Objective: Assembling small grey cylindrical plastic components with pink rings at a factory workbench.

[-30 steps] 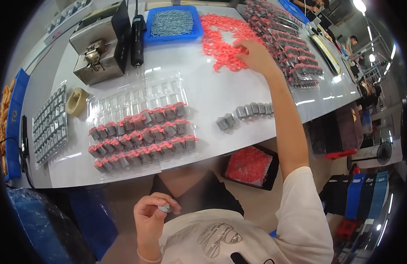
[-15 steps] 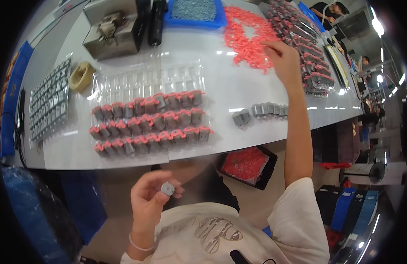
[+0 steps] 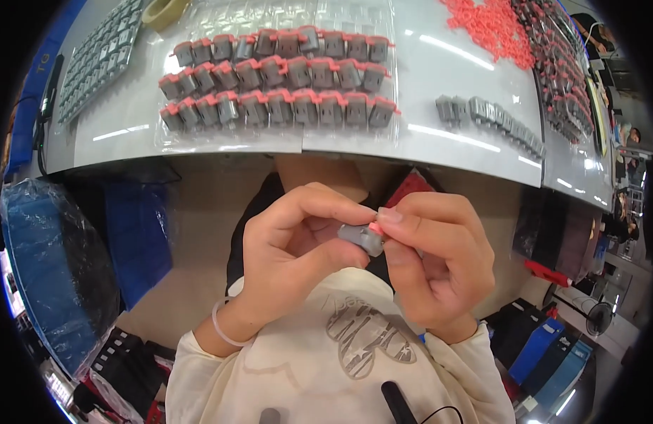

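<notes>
In front of my chest, above the lap, my left hand (image 3: pixel 287 237) grips a small grey motor (image 3: pixel 360 239) between thumb and fingers. My right hand (image 3: pixel 443 251) pinches a pink plastic clip (image 3: pixel 375 227) against the end of that motor; the fingertips hide most of the clip. Both hands are apart from the table. Beyond them, a clear plastic tray (image 3: pixel 284 15) carries rows of grey motors (image 3: pixel 280 109) with pink clips on top. A line of loose motors without clips (image 3: pixel 499 120) lies to its right.
The white table (image 3: pixel 425 92) ends just beyond my hands. Loose pink clips (image 3: pixel 492 28) are heaped at the far right, beside stacked motor trays (image 3: pixel 563 78). At far left are a tray of grey parts (image 3: pixel 104 56) and a tape roll (image 3: pixel 164 13). Blue plastic-wrapped bundles (image 3: pixel 51 261) stand lower left.
My right hand has come back from the pink clip heap to my left hand, bringing a clip to the motor. The view has tilted down, so the table sits higher in it.
</notes>
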Demonstrator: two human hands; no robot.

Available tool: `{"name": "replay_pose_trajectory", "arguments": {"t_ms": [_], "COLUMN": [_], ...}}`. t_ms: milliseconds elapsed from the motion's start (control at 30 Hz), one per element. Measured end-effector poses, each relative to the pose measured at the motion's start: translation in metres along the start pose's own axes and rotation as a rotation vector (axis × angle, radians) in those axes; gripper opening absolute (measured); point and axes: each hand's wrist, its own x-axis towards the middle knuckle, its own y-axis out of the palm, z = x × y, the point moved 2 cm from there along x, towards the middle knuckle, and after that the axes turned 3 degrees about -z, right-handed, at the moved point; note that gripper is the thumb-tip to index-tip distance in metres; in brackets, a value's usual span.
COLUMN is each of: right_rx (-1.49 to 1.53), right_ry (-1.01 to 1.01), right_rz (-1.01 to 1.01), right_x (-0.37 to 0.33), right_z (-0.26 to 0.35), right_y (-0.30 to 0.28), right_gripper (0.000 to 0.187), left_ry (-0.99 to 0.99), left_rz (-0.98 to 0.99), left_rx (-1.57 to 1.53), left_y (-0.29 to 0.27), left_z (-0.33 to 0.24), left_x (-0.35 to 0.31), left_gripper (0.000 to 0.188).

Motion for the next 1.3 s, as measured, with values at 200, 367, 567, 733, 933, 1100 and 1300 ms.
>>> {"name": "replay_pose_trajectory", "arguments": {"t_ms": [200,367,567,733,933,1100,1300], "right_rx": [0.155,0.369,0.292,0.207,0.123,-0.004,-0.105], "right_ry": [0.138,0.193,0.087,0.057,-0.100,-0.252,-0.281], "right_rz": [0.040,0.058,0.166,0.151,0.155,0.091,0.046], "right_x": [-0.017,-0.019,-0.014,-0.015,-0.015,-0.017,-0.019], "right_z": [0.000,-0.012,-0.017,-0.017,-0.013,-0.005,0.001], "right_y": [-0.010,-0.011,-0.017,-0.010,-0.005,-0.005,-0.003], "right_gripper": [0.031,0.022,0.025,0.035,0.039,0.029,0.026], "left_ry": [-0.081,-0.163,-0.277,-0.416,-0.397,-0.349,-0.266], "left_rz": [-0.014,0.003,0.002,0.023,0.044,0.030,0.001], "left_rx": [-0.093,-0.200,-0.345,-0.527,-0.593,-0.516,-0.350], "left_y": [0.007,0.008,0.007,0.002,0.001,-0.001,-0.004], "left_z": [0.006,0.009,0.011,0.014,0.018,0.016,0.014], "left_x": [-0.015,-0.021,-0.026,-0.030,-0.031,-0.031,-0.030], "left_gripper": [0.028,0.026,0.027,0.026,0.026,0.029,0.032]}}
